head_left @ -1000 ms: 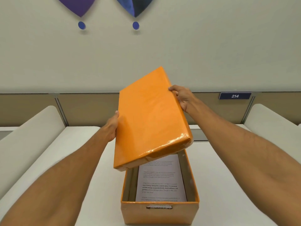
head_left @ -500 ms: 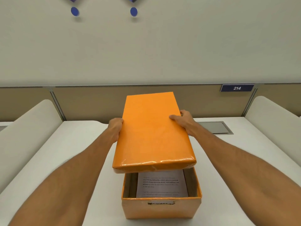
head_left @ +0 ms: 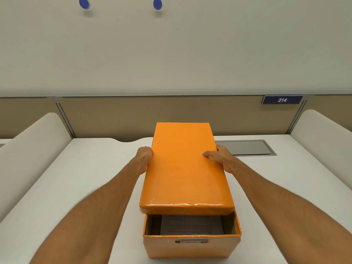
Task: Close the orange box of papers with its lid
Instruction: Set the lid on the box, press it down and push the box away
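An orange box (head_left: 192,246) stands on the white desk near me, its front wall with a label slot facing me. A stack of printed papers (head_left: 191,224) shows in shadow through the gap at the box's near end. The orange lid (head_left: 183,168) hovers almost level just above the box and covers most of its opening. My left hand (head_left: 143,158) grips the lid's left edge. My right hand (head_left: 221,158) grips its right edge, thumb on top.
The white desk (head_left: 91,178) has padded white dividers at the left (head_left: 28,149) and right (head_left: 323,140). A grey metal cable hatch (head_left: 245,147) lies behind the right hand. A tan back panel carries a blue sign "214" (head_left: 282,100).
The lid has come down from a steep tilt to nearly flat over the box. Both hands have moved lower and nearer with it, and the papers now lie in its shadow.
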Tool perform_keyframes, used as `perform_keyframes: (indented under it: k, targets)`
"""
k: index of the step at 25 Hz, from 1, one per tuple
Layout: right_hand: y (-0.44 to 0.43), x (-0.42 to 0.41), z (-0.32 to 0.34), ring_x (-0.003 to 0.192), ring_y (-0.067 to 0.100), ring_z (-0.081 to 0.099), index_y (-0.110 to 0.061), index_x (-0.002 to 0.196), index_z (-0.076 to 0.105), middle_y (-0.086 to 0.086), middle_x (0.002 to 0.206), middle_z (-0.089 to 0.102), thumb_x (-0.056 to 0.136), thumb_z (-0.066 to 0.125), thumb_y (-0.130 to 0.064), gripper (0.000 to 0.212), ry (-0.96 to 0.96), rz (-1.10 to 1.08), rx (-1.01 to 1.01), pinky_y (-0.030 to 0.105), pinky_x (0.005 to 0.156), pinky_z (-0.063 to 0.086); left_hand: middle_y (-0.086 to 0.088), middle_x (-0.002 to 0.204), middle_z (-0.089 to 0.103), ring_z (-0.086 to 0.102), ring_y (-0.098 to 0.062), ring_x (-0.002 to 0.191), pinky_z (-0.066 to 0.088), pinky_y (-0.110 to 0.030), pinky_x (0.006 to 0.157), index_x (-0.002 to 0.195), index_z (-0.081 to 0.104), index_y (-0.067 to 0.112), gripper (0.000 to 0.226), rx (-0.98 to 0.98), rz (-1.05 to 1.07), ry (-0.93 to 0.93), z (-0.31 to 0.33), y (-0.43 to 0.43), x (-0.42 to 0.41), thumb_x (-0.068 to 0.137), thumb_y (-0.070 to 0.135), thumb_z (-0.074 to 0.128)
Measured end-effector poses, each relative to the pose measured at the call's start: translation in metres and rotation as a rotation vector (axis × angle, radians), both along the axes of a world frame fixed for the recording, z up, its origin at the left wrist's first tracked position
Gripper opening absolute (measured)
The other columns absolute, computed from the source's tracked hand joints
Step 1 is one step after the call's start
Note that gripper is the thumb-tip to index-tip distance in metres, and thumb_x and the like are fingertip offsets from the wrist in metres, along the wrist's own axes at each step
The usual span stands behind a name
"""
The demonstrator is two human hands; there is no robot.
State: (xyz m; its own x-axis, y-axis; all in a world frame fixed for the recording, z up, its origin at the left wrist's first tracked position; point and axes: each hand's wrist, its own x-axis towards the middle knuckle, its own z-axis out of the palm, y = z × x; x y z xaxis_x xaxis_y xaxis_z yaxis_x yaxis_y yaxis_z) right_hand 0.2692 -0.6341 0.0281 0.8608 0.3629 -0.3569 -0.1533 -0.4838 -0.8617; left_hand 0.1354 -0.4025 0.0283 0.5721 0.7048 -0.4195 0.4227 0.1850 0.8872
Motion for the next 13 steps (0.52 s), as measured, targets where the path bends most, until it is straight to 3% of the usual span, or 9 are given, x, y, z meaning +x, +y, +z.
perform_keyframes:
  k: [3,9,13]
  targets:
    - [-0.005,0.003,-0.006,0.111,0.034,0.060,-0.007,0.137,0.045,0.016,0.133,0.057,0.087,0.070,-0.028,0.060,0.005,-0.023,-0.055,0.048,0.095,0.051,-0.016,0.125,0.056,0.053,-0.029,0.105,0.043,-0.042,0.095,0.125,0.054,0.000,0.034,0.008,-0.045,0.060,-0.008,-0.004,0.004,0.103,0.014,0.032]
    - [-0.010,-0.004,-0.012,0.118,0.037,0.058,-0.007,0.141,0.041,0.017,0.137,0.054,0.089,0.068,-0.030,0.063,0.016,-0.027,-0.085,0.053,0.101,0.048,-0.019,0.133,0.054,0.052,-0.029,0.103,0.045,-0.045,0.099,0.130,0.051,0.000,0.034,0.148,-0.129,0.148,-0.014,-0.008,-0.001,0.103,0.016,0.038]
    - [-0.015,-0.014,-0.011,0.119,0.037,0.057,-0.007,0.141,0.041,0.017,0.138,0.053,0.089,0.067,-0.029,0.062,0.004,-0.034,-0.101,0.051,0.100,0.048,-0.019,0.136,0.052,0.052,-0.036,0.122,0.045,-0.046,0.101,0.133,0.049,-0.001,0.036,0.169,-0.158,0.147,-0.015,-0.011,-0.012,0.102,0.016,0.041]
